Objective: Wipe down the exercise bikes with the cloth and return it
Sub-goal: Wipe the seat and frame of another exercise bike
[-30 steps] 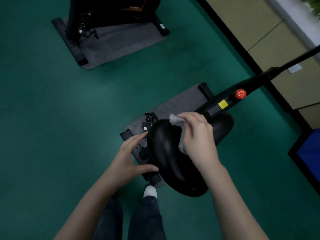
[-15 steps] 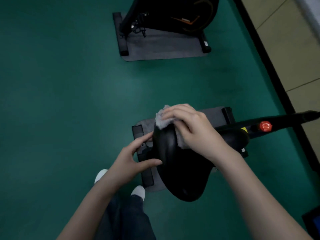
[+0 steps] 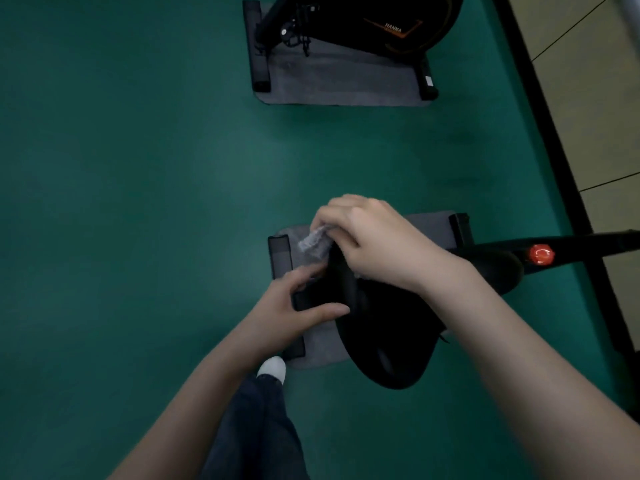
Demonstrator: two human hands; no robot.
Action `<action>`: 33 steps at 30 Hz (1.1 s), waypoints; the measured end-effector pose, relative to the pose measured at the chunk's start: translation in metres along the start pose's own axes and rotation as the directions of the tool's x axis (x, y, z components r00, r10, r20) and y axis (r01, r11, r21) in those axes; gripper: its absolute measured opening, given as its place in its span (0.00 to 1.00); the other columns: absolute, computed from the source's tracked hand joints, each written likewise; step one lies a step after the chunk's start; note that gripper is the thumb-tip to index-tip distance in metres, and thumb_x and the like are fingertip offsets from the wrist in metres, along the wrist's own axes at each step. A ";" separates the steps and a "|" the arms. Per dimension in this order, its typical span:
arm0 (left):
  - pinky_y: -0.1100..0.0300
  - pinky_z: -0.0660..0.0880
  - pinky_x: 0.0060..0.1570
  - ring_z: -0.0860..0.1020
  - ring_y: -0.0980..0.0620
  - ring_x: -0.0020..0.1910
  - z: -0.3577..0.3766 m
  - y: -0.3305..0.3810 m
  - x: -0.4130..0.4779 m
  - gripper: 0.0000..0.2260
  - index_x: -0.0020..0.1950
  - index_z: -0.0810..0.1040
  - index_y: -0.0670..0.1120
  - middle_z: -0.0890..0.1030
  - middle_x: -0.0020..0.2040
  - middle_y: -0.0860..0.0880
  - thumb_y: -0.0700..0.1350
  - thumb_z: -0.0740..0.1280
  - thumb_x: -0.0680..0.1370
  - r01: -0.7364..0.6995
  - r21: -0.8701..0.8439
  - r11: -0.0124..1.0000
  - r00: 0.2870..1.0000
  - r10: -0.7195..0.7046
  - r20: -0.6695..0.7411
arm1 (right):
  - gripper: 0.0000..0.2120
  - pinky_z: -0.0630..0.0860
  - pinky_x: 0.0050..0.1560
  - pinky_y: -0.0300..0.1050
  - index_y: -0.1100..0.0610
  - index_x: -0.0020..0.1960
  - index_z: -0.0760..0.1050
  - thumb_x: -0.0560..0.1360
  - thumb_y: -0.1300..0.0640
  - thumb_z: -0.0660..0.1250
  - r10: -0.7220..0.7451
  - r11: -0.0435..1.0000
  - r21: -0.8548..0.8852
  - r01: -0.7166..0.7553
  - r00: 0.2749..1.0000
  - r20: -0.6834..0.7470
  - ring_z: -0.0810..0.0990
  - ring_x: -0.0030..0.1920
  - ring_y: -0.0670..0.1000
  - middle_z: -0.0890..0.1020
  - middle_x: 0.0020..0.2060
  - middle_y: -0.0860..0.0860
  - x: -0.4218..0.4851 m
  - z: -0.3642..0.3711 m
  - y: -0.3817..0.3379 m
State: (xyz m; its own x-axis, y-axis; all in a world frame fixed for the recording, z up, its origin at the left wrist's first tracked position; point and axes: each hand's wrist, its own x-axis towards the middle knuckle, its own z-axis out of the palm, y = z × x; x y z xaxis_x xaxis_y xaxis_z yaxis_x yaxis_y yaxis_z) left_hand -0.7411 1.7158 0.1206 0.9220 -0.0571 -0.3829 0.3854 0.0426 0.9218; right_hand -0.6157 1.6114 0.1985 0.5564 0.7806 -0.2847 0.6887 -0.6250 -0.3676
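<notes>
The black saddle [image 3: 388, 334] of the near exercise bike fills the lower middle of the head view, nose pointing away from me. My right hand [image 3: 374, 244] grips a small grey cloth [image 3: 313, 244] at the saddle's nose, and the cloth sticks out to the left of my fingers. My left hand [image 3: 294, 304] holds the saddle's left side near the nose, thumb on top and fingers spread along the edge. The bike's black frame bar with a red knob [image 3: 540, 254] runs off to the right.
A second black exercise bike [image 3: 367, 26] stands on a grey mat [image 3: 343, 86] at the top. The near bike sits on its own grey mat [image 3: 429, 226]. Green floor lies all around; a tan wall with black skirting [image 3: 540, 109] runs down the right. My shoe [image 3: 273, 369] shows below.
My right hand has slid the cloth forward along the saddle to its nose. My head has turned, so the far bike now sits more to the right. The left hand keeps its hold.
</notes>
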 end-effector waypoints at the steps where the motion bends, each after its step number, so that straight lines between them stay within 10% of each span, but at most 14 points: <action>1: 0.82 0.66 0.49 0.72 0.79 0.52 0.002 -0.001 -0.002 0.22 0.53 0.71 0.64 0.76 0.50 0.70 0.51 0.74 0.64 0.010 -0.007 1.000 1.000 -0.010 0.003 | 0.10 0.71 0.53 0.52 0.58 0.52 0.78 0.75 0.65 0.61 -0.025 1.000 0.010 0.025 1.000 -0.002 0.76 0.53 0.56 0.81 0.47 0.53 -0.004 0.000 0.000; 19: 0.59 0.72 0.62 0.78 0.61 0.58 0.063 -0.032 -0.037 0.17 0.54 0.79 0.63 0.82 0.54 0.63 0.59 0.73 0.66 -0.056 -0.266 0.962 0.956 -0.025 -0.292 | 0.09 0.73 0.56 0.50 0.61 0.51 0.80 0.76 0.68 0.62 -0.450 0.892 0.045 0.450 0.874 0.184 0.78 0.53 0.55 0.82 0.49 0.53 -0.031 0.000 0.002; 26: 0.55 0.71 0.65 0.77 0.59 0.60 0.081 -0.039 -0.043 0.20 0.57 0.77 0.68 0.82 0.56 0.61 0.56 0.74 0.66 -0.122 -0.293 0.948 0.912 -0.010 -0.409 | 0.10 0.70 0.55 0.49 0.61 0.51 0.79 0.76 0.68 0.60 -0.285 0.957 -0.049 0.285 0.958 0.017 0.77 0.52 0.58 0.81 0.47 0.55 -0.009 -0.003 0.007; 33: 0.66 0.71 0.59 0.76 0.66 0.59 0.088 -0.041 -0.047 0.18 0.52 0.78 0.69 0.80 0.55 0.68 0.60 0.72 0.63 -0.148 -0.275 0.950 0.884 0.002 -0.467 | 0.10 0.71 0.53 0.49 0.61 0.50 0.80 0.75 0.69 0.61 -0.451 0.886 -0.046 0.461 0.881 0.145 0.77 0.50 0.57 0.82 0.46 0.54 -0.030 0.005 -0.002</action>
State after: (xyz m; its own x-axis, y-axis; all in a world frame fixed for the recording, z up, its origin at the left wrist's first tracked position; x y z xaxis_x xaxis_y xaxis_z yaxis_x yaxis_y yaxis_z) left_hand -0.8039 1.6290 0.1061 0.8332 0.4153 -0.3651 0.2398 0.3236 0.9153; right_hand -0.6360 1.5894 0.2030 0.1118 0.9706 -0.2133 0.8882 -0.1939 -0.4166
